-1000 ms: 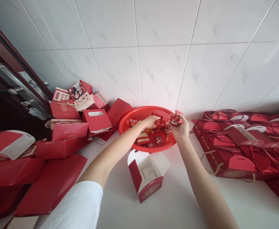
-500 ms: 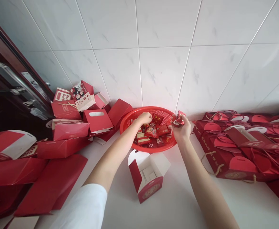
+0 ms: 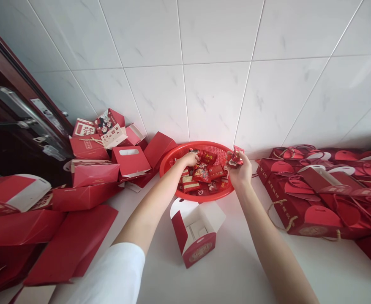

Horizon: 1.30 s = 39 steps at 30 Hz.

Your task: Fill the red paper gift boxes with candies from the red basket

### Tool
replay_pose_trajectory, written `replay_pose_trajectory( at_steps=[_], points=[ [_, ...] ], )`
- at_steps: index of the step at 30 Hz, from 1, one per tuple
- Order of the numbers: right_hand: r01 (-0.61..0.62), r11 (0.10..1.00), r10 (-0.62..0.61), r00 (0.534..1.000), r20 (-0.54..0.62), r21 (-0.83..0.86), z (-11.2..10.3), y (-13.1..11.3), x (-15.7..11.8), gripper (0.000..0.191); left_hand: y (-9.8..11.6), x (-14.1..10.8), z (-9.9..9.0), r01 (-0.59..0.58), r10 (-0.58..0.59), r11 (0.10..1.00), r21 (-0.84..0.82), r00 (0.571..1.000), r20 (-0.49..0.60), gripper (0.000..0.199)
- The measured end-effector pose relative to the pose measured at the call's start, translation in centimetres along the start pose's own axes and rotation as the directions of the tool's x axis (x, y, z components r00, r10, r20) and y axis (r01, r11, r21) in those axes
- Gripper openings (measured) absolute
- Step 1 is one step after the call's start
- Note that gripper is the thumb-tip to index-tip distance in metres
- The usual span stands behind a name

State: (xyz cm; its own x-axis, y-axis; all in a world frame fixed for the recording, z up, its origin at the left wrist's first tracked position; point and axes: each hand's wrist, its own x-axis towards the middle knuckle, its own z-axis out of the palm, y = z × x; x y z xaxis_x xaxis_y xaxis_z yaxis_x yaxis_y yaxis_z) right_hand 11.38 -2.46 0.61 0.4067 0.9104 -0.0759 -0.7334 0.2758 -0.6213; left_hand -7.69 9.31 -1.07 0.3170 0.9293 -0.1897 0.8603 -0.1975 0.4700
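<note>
A red plastic basket (image 3: 166, 169) by the tiled wall holds several red-wrapped candies (image 3: 202, 174) and snack packets. My left hand (image 3: 191, 159) is over the basket's left side, its fingers closed on a small wrapped candy (image 3: 194, 150) that shows past the fingertips. Above the right rim, my right hand (image 3: 243, 169) is turned palm up. Its fingers curl around shiny red wrapped candies (image 3: 235, 158); how many cannot be made out. Between my forearms stands an open red gift box (image 3: 199, 251) with white inside, its flaps spread, touching or close to the basket's front.
Red boxes (image 3: 131, 162), some open and some folded, pile up on the left of the white tabletop (image 3: 226, 270). Rows of red gift boxes (image 3: 302, 217) with rope handles stand on the right. A dark door (image 3: 11, 139) with a metal handle is at far left.
My left hand has shifted slightly left and down, and a small wrapped candy now shows at its fingers. My right hand has moved slightly left, still holding its candies.
</note>
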Motion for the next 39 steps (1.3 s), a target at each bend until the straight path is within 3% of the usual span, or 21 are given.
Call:
replay_pose_trajectory(
  at_steps=[4, 9, 13, 18, 21, 24, 27, 31, 35, 39],
  points=[
    [0.003, 1.000, -0.003, 1.000, 0.026, -0.014, -0.1, 0.0, 0.0, 0.012, 0.7, -0.2, 0.0, 0.105, -0.112, 0.986, 0.128, 0.993, 0.048, 0.034],
    [-0.042, 0.999, 0.042, 0.999, -0.028, 0.017, 0.5, -0.5, -0.7, 0.006, 1.5, -0.8, -0.2, 0.192, -0.200, 0.966, 0.173, 0.979, 0.032, 0.054],
    [-0.052, 0.998, 0.053, 0.998, -0.036, 0.017, 0.6, -0.5, -0.7, 0.006, 1.7, -1.5, -0.5, 0.189, -0.196, 0.971, 0.147, 0.980, 0.029, 0.046],
    [-0.034, 0.999, 0.034, 0.999, 0.013, -0.005, 0.3, -0.2, -0.5, 0.012, 1.9, -2.1, -0.9, 0.151, -0.153, 0.988, 0.033, 0.986, 0.067, 0.018],
    [-0.049, 0.999, 0.049, 0.999, 0.012, -0.003, 0.2, -0.2, -0.4, 0.010, 2.2, -2.5, -1.2, 0.111, -0.108, 0.992, -0.061, 0.992, 0.059, 0.001],
    [-0.047, 0.999, 0.048, 0.998, 0.027, -0.025, 0.2, -0.1, -0.4, 0.011, 2.8, -3.0, -1.7, 0.050, -0.047, 0.987, -0.155, 0.999, 0.024, 0.015],
    [-0.038, 0.998, 0.040, 0.998, 0.047, -0.046, 0.1, 0.1, -0.2, 0.014, 3.8, -3.5, -2.3, -0.044, 0.041, 0.969, -0.244, 0.999, -0.019, 0.014],
    [-0.064, 0.995, 0.075, 0.987, 0.140, -0.082, 0.1, 0.1, -0.3, 0.019, 5.3, -4.7, -3.1, -0.189, 0.169, 0.890, -0.415, 0.982, -0.083, 0.027],
    [-0.047, 0.989, 0.081, 0.966, 0.245, -0.141, 0.6, -0.9, -1.1, 0.023, 6.4, -7.2, -3.3, -0.331, 0.305, 0.766, -0.552, 0.942, -0.141, 0.036],
    [0.016, 0.961, 0.097, 0.916, 0.388, -0.277, 1.2, -3.1, -2.7, 0.029, 6.7, -11.0, -3.3, -0.407, 0.348, 0.750, -0.522, 0.913, -0.211, 0.036]
  ],
)
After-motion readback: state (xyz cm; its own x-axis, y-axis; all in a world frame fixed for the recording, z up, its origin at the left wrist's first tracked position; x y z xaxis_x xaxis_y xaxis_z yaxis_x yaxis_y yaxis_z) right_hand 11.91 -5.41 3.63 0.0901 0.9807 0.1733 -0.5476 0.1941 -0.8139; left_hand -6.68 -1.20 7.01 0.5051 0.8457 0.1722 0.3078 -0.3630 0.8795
